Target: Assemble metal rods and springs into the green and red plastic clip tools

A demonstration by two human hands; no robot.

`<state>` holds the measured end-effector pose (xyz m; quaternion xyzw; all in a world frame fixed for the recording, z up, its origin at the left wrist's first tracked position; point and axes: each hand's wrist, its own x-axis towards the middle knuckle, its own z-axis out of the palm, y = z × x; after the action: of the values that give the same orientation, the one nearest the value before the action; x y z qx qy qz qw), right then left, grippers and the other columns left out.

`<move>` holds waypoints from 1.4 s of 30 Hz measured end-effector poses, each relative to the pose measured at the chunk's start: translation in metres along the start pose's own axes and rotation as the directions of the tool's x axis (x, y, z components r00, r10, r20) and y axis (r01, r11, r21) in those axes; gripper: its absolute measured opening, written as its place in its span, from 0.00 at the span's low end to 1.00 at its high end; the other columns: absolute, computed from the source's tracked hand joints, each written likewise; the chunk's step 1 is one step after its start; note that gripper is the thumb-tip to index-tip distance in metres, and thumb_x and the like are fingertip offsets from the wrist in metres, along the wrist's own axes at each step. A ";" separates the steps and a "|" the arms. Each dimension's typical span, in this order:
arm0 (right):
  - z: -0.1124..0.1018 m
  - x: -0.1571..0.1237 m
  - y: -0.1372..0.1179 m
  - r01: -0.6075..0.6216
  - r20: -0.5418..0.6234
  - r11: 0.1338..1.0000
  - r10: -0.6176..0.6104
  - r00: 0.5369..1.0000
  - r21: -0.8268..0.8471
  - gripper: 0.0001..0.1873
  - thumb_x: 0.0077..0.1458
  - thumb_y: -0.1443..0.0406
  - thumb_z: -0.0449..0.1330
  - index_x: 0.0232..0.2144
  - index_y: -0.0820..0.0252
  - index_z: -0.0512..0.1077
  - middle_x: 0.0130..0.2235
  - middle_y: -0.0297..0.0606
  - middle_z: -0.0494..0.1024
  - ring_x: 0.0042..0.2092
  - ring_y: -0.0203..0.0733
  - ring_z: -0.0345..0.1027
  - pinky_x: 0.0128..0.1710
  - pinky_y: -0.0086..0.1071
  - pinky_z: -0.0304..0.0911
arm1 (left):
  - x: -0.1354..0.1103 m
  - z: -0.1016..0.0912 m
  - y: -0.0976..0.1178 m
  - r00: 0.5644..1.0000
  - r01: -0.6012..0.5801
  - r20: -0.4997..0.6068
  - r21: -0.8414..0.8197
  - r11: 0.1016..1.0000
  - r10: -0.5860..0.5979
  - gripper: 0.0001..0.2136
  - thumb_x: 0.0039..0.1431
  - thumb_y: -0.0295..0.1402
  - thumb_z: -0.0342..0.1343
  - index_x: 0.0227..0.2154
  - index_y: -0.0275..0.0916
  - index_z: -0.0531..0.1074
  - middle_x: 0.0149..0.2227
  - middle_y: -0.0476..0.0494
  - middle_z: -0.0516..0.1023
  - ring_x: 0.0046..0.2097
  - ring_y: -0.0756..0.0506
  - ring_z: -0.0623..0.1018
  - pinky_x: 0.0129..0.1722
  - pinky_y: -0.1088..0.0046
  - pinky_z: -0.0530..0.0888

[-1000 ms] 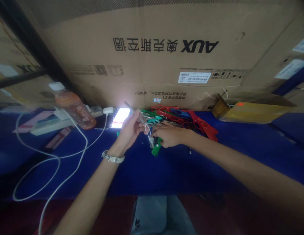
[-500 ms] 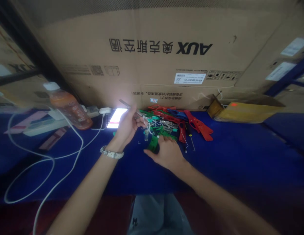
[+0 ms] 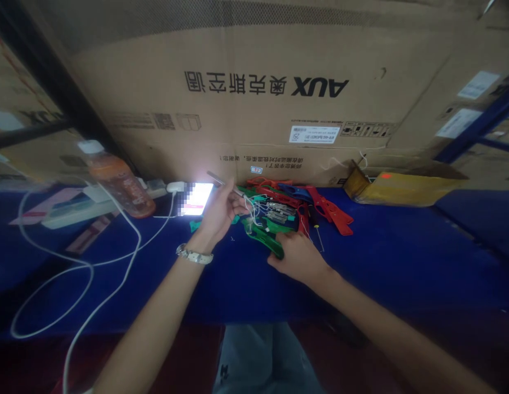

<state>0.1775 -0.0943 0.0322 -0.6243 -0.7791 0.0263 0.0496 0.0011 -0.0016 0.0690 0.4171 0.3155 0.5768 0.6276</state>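
Note:
My left hand (image 3: 220, 210) is closed around a slim grey pen-like tool (image 3: 217, 178) that points up to the left; thin white wires (image 3: 251, 207) lie by its lower end. My right hand (image 3: 301, 256) grips the near end of a long green plastic piece (image 3: 260, 236), its fingers wrapped over that end. Just beyond the hands is a heap of red plastic pieces (image 3: 334, 213), a blue plastic piece (image 3: 295, 191) and small silvery parts with wires (image 3: 281, 210). Beside the green piece sits a small clear container (image 3: 249, 224), partly hidden.
A lit phone (image 3: 199, 198) with a white charger (image 3: 176, 187) lies left of my left hand. Farther left are a drink bottle (image 3: 121, 183), a power strip (image 3: 80, 210) and looping white cables (image 3: 129, 262). A screwdriver (image 3: 319, 238), a yellow box (image 3: 402, 189) and a large carton (image 3: 246, 120) stand around the heap.
My right hand has closed on the green plastic piece and drawn its near end toward me and to the right. My left hand, still holding the tool, has shifted slightly right.

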 end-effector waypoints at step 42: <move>0.028 -0.005 -0.057 0.561 -0.071 0.822 -0.568 0.820 -0.095 0.08 0.67 0.64 0.51 0.37 0.58 0.68 0.35 0.40 0.75 0.39 0.45 0.66 0.41 0.40 0.47 | 0.010 -0.019 -0.030 0.984 -0.091 -0.159 -0.051 0.995 0.081 0.18 0.57 0.48 0.62 0.25 0.39 0.66 0.18 0.52 0.71 0.25 0.50 0.80 0.25 0.78 0.77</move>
<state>0.1198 -0.1112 0.0105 -0.3673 -0.9262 -0.0471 0.0707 -0.0007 0.0118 0.0346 0.3652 0.3285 0.6433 0.5873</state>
